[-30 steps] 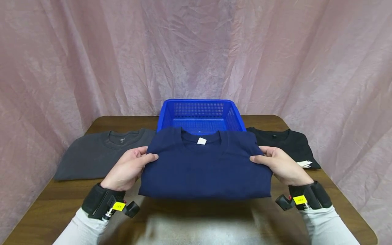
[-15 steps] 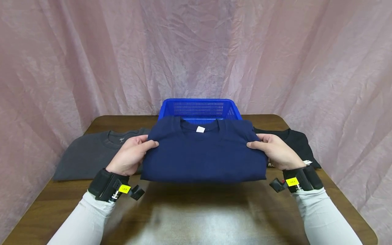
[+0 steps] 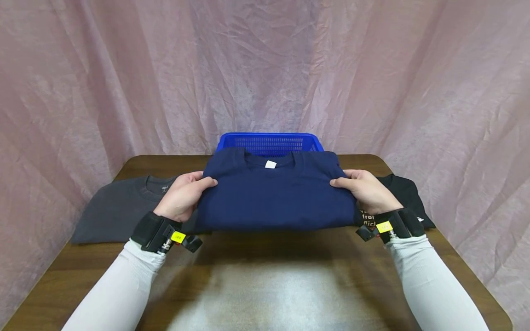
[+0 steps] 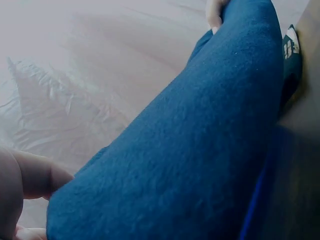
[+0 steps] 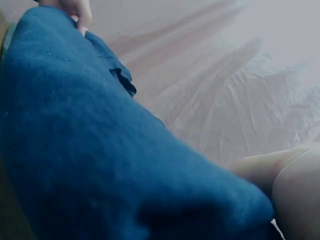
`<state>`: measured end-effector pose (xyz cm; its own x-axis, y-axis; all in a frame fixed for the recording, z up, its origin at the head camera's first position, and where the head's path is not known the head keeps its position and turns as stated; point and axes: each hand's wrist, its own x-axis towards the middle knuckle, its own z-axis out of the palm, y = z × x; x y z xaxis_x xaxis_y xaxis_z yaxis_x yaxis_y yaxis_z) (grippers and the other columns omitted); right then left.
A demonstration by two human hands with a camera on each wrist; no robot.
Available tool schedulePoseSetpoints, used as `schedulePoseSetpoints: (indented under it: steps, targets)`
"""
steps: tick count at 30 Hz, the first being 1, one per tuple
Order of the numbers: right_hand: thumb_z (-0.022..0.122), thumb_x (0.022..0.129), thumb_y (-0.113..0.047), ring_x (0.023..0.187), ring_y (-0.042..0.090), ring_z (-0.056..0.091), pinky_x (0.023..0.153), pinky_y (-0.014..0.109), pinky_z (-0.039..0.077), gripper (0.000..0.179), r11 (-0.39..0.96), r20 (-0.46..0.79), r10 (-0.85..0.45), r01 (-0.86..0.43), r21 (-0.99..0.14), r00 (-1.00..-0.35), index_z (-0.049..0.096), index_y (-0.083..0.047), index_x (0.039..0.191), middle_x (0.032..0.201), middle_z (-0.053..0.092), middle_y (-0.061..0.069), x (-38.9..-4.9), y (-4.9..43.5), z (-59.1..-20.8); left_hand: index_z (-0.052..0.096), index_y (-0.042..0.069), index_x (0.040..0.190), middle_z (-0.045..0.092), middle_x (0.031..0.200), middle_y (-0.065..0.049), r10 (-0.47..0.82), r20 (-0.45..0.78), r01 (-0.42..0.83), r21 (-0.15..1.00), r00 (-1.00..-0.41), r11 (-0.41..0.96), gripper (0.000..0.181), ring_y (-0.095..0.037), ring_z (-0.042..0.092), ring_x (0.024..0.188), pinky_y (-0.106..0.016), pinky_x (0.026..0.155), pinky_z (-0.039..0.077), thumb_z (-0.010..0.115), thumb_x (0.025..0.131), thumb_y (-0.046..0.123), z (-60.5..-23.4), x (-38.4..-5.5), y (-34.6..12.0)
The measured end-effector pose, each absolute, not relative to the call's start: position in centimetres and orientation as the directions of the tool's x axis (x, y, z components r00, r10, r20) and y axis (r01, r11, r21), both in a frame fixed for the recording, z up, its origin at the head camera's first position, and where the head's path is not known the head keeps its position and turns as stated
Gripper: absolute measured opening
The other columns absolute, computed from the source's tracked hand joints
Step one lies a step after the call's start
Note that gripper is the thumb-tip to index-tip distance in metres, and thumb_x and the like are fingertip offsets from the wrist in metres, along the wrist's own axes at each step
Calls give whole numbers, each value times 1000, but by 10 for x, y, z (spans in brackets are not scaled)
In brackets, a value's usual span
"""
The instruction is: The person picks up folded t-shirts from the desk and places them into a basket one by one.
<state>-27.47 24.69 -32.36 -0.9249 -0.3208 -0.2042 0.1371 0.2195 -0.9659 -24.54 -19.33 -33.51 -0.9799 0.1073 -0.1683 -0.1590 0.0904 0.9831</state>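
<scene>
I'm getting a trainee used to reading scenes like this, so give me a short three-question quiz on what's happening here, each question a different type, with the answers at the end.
1. Multiple choice: what color is the folded crew-neck shirt gripped by the left hand and the right hand?
A) Red
B) Navy
C) White

2. True or false: the charcoal crew-neck shirt lies on the table on the person's left.

3. Short answer: in the head view, what shows beyond the gripped shirt, near the table's far edge?

Key: 1. B, navy. 2. True. 3. The blue plastic basket, partly hidden.
</scene>
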Motion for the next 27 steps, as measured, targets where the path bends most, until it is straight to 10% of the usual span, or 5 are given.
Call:
schedulePoseSetpoints:
  steps: [19, 27]
  targets:
    - [66, 108, -24, 84, 9, 75, 77, 26, 65, 52, 314, -168, -223, 93, -945, -960, 59, 10, 147, 103, 77, -7, -321, 241, -333, 63, -1, 135, 73, 92, 6, 47, -171, -170, 985, -984, 21, 36, -10, 72, 77, -27, 69, 62, 60, 106, 19, -337, -286, -184]
    - [64, 109, -26, 92, 7, 72, 82, 24, 65, 62, 331, -166, -195, 94, -939, -967, 50, 7, 159, 155, 56, 25, -338, 234, -331, 66, 3, 130, 71, 99, 3, 13, -191, -192, 981, -981, -28, 30, -11, 71, 79, -26, 71, 62, 60, 106, 21, -338, -305, -182]
